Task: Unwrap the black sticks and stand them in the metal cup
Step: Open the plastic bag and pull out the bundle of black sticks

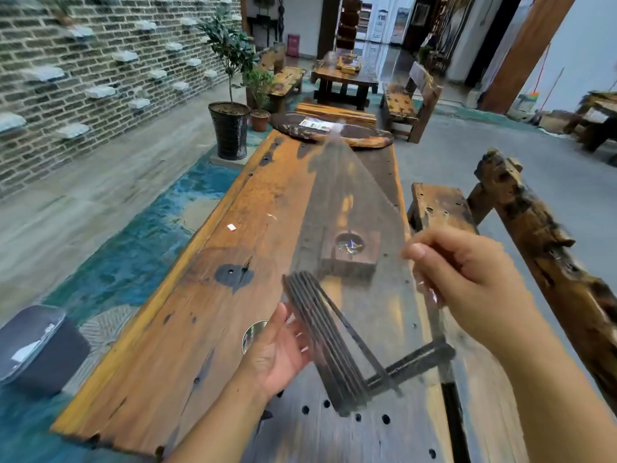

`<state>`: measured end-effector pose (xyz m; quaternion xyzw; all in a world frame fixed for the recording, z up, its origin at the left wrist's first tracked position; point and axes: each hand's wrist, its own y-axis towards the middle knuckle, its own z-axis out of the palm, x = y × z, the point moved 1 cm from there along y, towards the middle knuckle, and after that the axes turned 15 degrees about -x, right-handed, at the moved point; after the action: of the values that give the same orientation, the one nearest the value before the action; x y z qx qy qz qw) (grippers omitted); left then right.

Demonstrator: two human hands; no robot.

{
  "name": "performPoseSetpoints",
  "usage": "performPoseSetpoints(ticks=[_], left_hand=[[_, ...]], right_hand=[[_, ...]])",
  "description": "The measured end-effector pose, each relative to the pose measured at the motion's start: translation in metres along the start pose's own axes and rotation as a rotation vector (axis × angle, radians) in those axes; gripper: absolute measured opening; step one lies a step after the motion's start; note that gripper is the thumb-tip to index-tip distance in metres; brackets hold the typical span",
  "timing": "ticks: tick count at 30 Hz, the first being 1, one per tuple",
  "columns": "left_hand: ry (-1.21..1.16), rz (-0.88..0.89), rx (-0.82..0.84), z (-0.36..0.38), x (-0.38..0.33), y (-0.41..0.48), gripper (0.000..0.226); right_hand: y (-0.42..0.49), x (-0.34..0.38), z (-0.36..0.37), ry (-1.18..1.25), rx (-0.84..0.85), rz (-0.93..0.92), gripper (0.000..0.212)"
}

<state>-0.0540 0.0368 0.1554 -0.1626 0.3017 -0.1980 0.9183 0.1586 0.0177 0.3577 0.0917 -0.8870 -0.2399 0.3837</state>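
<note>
Left hand (280, 355) grips a fanned bundle of black sticks (325, 342) low over the worktop (160, 345), probably steadying them while the right hand (467, 282) pinches the clear wrapper (432, 294) to strip it away. Blur hides the wrapper's extent. The metal cup (252, 334) sits just behind the left hand, partly covered by it. Farther off, a wooden block (347, 265) holds crumpled film.
</note>
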Motion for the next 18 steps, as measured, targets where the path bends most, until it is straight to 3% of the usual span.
performPoseSetpoints(ticks=[3,6,8,11,14,18], left_hand=[[-0.006,-0.016,-0.052,-0.002,0.003,0.004,0.08],[-0.017,-0.004,-0.041,0.0,0.005,0.006,0.073],[-0.036,0.003,-0.029,0.0,0.007,0.008,0.072],[-0.021,-0.011,-0.022,-0.002,0.008,0.01,0.07],[-0.026,-0.035,-0.02,-0.003,0.011,0.012,0.072],[-0.024,-0.027,-0.033,0.0,0.013,0.014,0.069]], right_hand=[[-0.002,0.0,0.007,-0.12,0.097,-0.046,0.026],[0.0,0.003,0.009,-0.051,0.009,-0.061,0.022],[0.0,0.003,0.011,-0.126,0.08,-0.078,0.024],[0.003,0.003,0.009,-0.015,0.041,-0.03,0.024],[0.002,0.004,0.01,-0.088,0.133,-0.016,0.025],[0.007,0.005,0.007,-0.03,0.093,0.027,0.024]])
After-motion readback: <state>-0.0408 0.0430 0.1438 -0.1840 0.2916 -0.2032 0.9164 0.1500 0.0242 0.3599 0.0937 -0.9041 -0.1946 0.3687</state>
